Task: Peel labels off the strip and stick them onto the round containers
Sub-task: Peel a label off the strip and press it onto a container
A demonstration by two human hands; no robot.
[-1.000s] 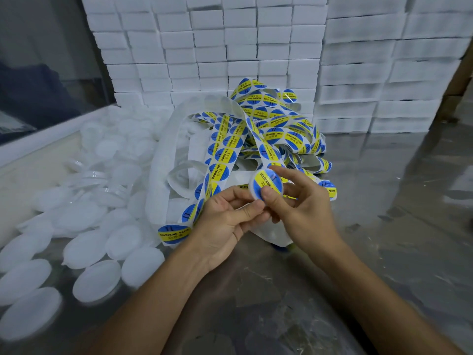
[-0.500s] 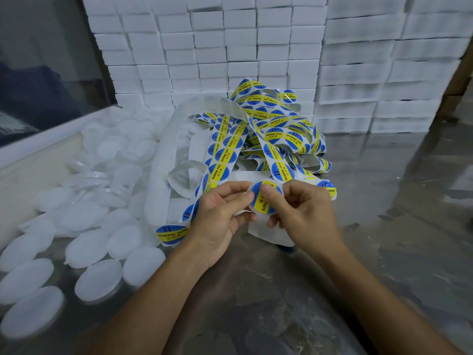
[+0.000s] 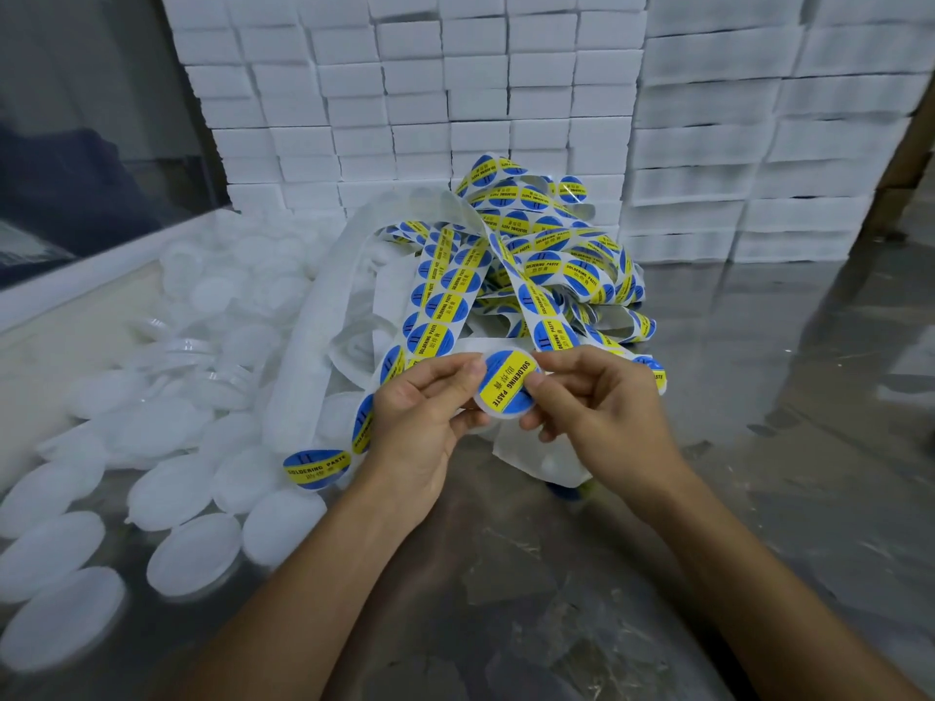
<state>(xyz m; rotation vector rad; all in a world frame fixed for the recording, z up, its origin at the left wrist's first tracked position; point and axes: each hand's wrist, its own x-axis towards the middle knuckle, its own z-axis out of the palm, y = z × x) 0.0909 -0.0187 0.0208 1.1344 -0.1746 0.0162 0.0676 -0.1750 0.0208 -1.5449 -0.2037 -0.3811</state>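
A round white container (image 3: 498, 416) is held between both hands, with a blue and yellow "SOLDERING PASTE" label (image 3: 506, 381) lying on its top face. My left hand (image 3: 430, 412) grips the container's left edge, thumb at the label's rim. My right hand (image 3: 602, 407) holds the right side, thumb pressing on the label. Behind them lies a tangled label strip (image 3: 531, 275) with many blue and yellow labels, and empty white backing (image 3: 324, 316) curls to its left. One labelled container (image 3: 317, 468) lies just left of my left wrist.
Several plain white round containers (image 3: 192, 554) are spread over the left of the shiny table (image 3: 759, 447). A wall of stacked white boxes (image 3: 506, 93) stands behind the strip. A white ledge (image 3: 76, 280) borders the far left.
The label moved from my right fingertips down onto the container's top. Both hands closed in on the container, and my right thumb now presses the label.
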